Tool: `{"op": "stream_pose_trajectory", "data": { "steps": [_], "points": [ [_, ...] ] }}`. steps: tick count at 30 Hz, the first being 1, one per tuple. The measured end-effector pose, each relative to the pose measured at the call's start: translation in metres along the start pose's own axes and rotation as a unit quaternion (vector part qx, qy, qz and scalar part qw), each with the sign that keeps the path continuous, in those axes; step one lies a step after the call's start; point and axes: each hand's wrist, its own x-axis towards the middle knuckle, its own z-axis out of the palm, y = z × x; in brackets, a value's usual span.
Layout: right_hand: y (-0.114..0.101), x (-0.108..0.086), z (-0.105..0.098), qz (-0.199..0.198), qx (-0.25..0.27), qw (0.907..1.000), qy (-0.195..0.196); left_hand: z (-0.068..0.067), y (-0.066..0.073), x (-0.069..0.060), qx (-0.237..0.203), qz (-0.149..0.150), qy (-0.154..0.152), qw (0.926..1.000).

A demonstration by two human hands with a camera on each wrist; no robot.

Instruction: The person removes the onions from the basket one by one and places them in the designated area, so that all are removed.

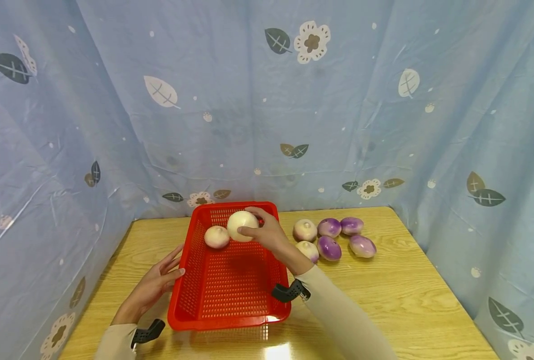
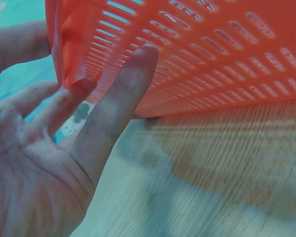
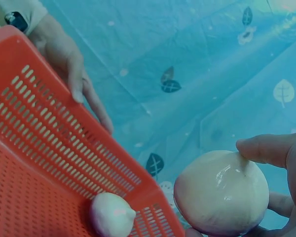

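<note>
My right hand [image 1: 269, 232] holds a pale turnip [image 1: 242, 226] over the back part of a red plastic basket [image 1: 231, 325]. In the right wrist view, the thumb and fingers are round this turnip [image 3: 222, 192]. Inside the basket, near its back left corner, lies another white turnip [image 1: 216, 237] with a purplish underside. At the basket's left side is my left hand [image 1: 152, 285], its fingers fairly straight and touching the rim. The left wrist view shows the thumb of that hand [image 2: 39, 163] against the slotted outer wall [image 2: 217, 64].
To the right of the basket, several purple-and-white turnips [image 1: 329, 248] lie grouped on the wooden table [image 1: 402, 300]. A blue curtain [image 1: 231, 125] with leaf and flower prints hangs behind the table and along both sides.
</note>
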Motion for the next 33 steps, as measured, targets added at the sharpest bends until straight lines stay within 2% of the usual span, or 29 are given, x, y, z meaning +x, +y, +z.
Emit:
{"op": "stream_pose_trajectory", "data": {
  "steps": [9, 17, 25, 33],
  "points": [
    [0.003, -0.015, -0.019, -0.008, 0.03, 0.9995, 0.001, -0.001, 0.0, 0.001, 0.002, 0.005, 0.0, 1.0],
    [0.016, -0.028, -0.031, -0.012, 0.053, 0.9981, 0.029, 0.001, -0.001, 0.001, -0.004, -0.008, 0.009, 0.9999],
    [0.028, -0.035, -0.04, -0.01, 0.075, 0.9962, 0.044, 0.0, -0.003, 0.0, -0.015, -0.008, 0.001, 0.9999],
    [0.035, -0.042, -0.055, 0.009, 0.048, 0.9965, 0.068, -0.001, -0.003, 0.002, -0.015, -0.004, -0.001, 0.9999]
  ]
}}
